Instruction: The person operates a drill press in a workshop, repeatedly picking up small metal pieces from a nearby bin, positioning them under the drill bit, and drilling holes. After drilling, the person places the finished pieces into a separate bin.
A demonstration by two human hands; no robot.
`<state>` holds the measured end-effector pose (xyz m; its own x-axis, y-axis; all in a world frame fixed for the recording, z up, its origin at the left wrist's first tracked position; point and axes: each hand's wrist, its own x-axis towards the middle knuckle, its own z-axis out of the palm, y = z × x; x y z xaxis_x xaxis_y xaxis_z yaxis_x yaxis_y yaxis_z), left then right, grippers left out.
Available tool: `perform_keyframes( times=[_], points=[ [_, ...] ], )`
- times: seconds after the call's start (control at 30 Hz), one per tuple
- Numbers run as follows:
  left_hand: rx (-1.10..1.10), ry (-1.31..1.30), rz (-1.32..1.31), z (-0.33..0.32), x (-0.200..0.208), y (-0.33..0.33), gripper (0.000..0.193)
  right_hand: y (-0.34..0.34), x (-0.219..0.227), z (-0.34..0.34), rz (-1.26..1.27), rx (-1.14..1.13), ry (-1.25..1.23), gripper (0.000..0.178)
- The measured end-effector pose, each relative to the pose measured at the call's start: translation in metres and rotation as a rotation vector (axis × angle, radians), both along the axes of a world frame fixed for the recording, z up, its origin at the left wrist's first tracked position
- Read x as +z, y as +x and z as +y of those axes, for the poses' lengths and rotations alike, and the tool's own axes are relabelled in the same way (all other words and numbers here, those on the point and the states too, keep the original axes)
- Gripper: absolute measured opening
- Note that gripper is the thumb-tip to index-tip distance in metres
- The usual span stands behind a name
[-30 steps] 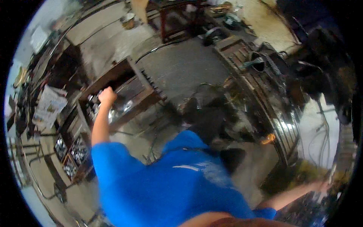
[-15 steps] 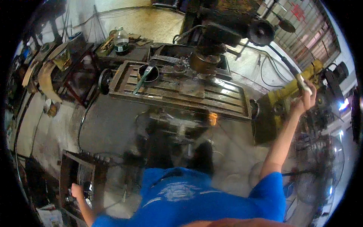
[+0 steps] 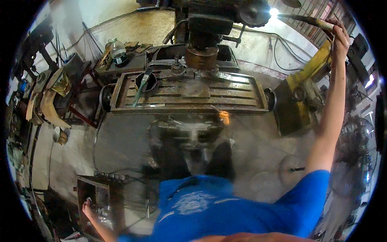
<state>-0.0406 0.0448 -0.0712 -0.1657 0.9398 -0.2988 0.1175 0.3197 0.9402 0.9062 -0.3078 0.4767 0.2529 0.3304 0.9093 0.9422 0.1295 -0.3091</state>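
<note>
At the upper right, my right hand is closed round the pale grip of a long lever, which reaches toward the dark head of the milling machine. My left hand is low at the far left, its fingers curled in front of an open dark metal box; what they hold, if anything, is too small to make out. Below the machine's spindle, a flat plate lies on the slotted machine table. A brush leans in a round pot on the table's left part.
Handwheels stick out at the table's ends. An orange object hangs at its front edge. A clear bottle stands on a bench behind left. A yellow machine stands at the right, with a fan nearer me.
My right hand has swung the lever up and away from me, straightening my arm. My left hand has shifted slightly near the box. The view has turned, and a bright light now shows beside the machine head.
</note>
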Motion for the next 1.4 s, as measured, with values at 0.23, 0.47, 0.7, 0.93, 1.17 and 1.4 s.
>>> perform_keyframes(
  times=[0.23,0.47,0.7,0.93,1.17,1.4],
  points=[
    [0.026,0.194,-0.947,0.028,0.1,0.135,0.027,-0.053,-0.11,-0.029,0.129,0.111,0.163,0.054],
    [-0.159,0.186,-0.947,0.069,0.107,0.257,0.025,-0.105,-0.41,0.001,0.885,-0.021,-0.546,0.029],
    [-0.07,0.13,-0.907,0.047,0.149,0.371,0.024,-0.084,-0.58,0.055,1.243,-0.036,-0.649,0.037],
    [0.052,-0.113,-0.636,0.046,0.099,0.368,0.033,-0.111,-0.513,0.069,0.999,0.239,-0.461,0.017],
    [-0.062,-0.14,-0.652,0.04,0.061,0.328,0.04,-0.153,-0.347,0.058,1.009,0.329,-0.963,0.035],
    [-0.208,-0.025,-0.747,0.051,0.05,0.324,0.04,-0.134,-0.367,0.151,0.122,-0.488,-1.293,0.028]
  ],
)
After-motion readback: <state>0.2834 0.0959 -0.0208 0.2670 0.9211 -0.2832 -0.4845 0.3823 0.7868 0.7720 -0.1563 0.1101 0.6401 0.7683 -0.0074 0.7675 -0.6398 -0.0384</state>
